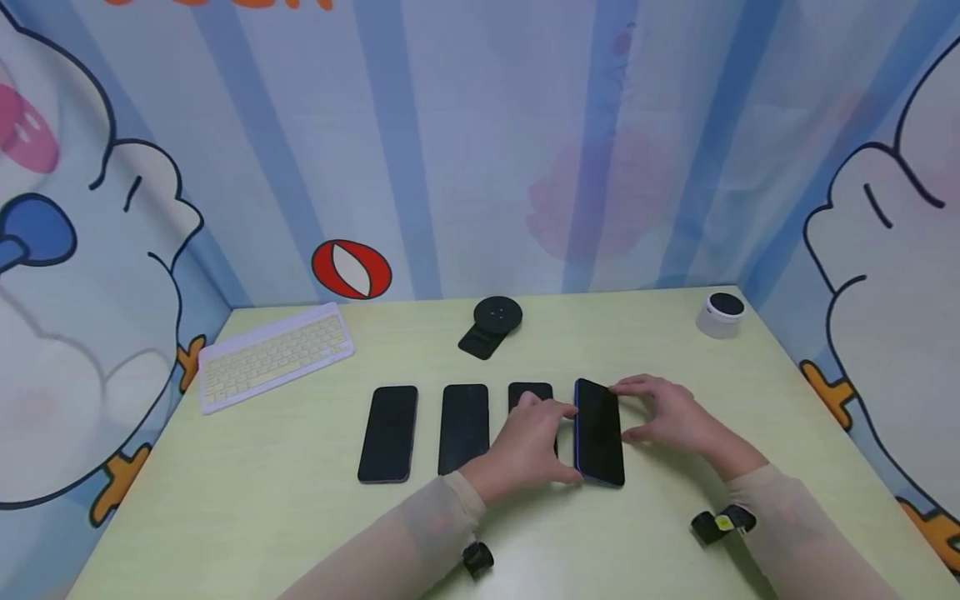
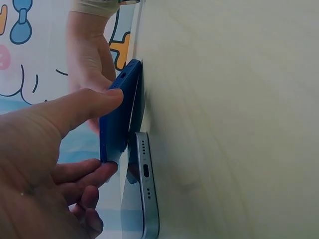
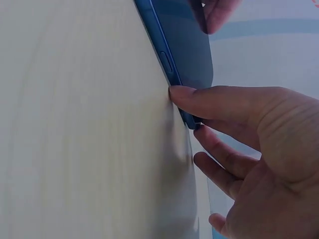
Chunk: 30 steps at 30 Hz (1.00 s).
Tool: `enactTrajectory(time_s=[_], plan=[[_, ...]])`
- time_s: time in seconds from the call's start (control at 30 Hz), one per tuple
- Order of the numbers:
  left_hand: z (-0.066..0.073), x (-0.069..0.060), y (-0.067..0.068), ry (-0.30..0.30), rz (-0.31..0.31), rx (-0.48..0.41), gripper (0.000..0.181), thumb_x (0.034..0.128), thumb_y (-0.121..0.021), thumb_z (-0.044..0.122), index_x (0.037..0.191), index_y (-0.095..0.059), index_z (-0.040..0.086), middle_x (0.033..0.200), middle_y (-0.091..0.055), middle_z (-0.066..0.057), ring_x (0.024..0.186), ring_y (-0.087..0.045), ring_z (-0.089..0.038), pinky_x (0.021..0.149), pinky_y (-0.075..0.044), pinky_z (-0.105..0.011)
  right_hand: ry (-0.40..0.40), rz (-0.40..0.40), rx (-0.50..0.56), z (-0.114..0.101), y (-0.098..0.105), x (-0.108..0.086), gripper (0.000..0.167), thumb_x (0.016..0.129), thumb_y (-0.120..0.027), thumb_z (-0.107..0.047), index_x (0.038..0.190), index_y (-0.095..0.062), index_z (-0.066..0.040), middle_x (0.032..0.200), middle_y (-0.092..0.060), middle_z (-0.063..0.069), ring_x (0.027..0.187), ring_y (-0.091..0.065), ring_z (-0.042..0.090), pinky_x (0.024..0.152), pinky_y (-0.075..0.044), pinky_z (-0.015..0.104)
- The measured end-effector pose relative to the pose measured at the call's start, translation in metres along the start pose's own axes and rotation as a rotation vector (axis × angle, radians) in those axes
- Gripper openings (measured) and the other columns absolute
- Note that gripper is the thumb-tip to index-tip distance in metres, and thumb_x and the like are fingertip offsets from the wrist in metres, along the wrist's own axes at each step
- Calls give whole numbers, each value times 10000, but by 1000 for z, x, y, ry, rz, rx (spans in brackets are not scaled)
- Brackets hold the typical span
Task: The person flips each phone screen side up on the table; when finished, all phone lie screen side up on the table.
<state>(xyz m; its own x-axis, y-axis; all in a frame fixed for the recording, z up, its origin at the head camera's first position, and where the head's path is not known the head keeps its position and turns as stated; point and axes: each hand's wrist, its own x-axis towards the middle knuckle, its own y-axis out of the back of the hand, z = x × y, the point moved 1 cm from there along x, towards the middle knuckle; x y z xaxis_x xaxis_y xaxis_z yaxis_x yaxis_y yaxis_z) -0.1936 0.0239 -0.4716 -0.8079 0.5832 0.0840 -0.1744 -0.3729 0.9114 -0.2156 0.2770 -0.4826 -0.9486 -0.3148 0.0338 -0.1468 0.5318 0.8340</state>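
Note:
A blue-edged smartphone [image 1: 600,437] stands at the right end of a row of phones, its dark screen up. In the left wrist view its blue back [image 2: 119,114] shows, so it is tilted, left edge raised off the table. My left hand [image 1: 528,442] holds that left edge, thumb near the lower corner and fingers farther up. My right hand [image 1: 671,417] grips the right side near the top corner, thumb [image 3: 199,99] along the edge. A third phone [image 1: 525,390] lies partly hidden beneath my left hand; its silver end [image 2: 146,174] shows in the left wrist view.
Two more dark phones, one [image 1: 387,433] leftmost and another [image 1: 463,425] beside it, lie flat. A white keyboard [image 1: 277,354] is at the back left. A black round stand [image 1: 497,317] sits at the back middle, and a white cylinder [image 1: 722,317] at the back right.

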Motion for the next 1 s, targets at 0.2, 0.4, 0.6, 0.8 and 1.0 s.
enactTrajectory(time_s=[0.2, 0.4, 0.6, 0.8, 1.0], plan=[[5, 3, -5, 38, -17, 46, 845, 680, -958, 458, 1385, -632, 124, 1351, -683, 17, 1079, -465, -176, 929, -424, -296, -2, -21, 8, 3, 2, 3, 703, 729, -922, -120, 1376, -655, -41, 1417, -605, 225, 1346, -506, 498, 1088, -376, 688], [10, 6, -11, 91, -32, 96, 890, 667, -945, 529, 1400, -616, 144, 1338, -678, 24, 1051, -438, -168, 913, -399, -312, -12, -57, 45, 4, 3, 6, 687, 748, -902, -69, 1386, -649, -41, 1440, -586, 215, 1382, -471, 488, 1123, -360, 673], [13, 6, -13, 113, -38, 123, 902, 661, -936, 567, 1398, -612, 161, 1336, -668, 21, 1045, -432, -169, 909, -394, -319, -7, -66, 48, 5, 4, 8, 685, 734, -908, -66, 1374, -664, -60, 1440, -584, 206, 1376, -473, 487, 1113, -366, 678], [12, 8, -14, 127, -61, 103, 885, 668, -927, 579, 1393, -621, 174, 1365, -632, 13, 1088, -430, -177, 941, -399, -332, 5, -63, 43, 5, 6, 6, 671, 734, -903, -56, 1364, -672, -57, 1434, -587, 201, 1370, -480, 483, 1105, -374, 678], [13, 11, -15, 127, -79, 89, 829, 690, -916, 572, 1373, -645, 189, 1371, -610, 19, 1136, -439, -182, 953, -401, -336, 0, -53, 25, 4, 8, 4, 661, 744, -902, -68, 1365, -676, -73, 1438, -584, 191, 1374, -475, 480, 1094, -372, 694]])
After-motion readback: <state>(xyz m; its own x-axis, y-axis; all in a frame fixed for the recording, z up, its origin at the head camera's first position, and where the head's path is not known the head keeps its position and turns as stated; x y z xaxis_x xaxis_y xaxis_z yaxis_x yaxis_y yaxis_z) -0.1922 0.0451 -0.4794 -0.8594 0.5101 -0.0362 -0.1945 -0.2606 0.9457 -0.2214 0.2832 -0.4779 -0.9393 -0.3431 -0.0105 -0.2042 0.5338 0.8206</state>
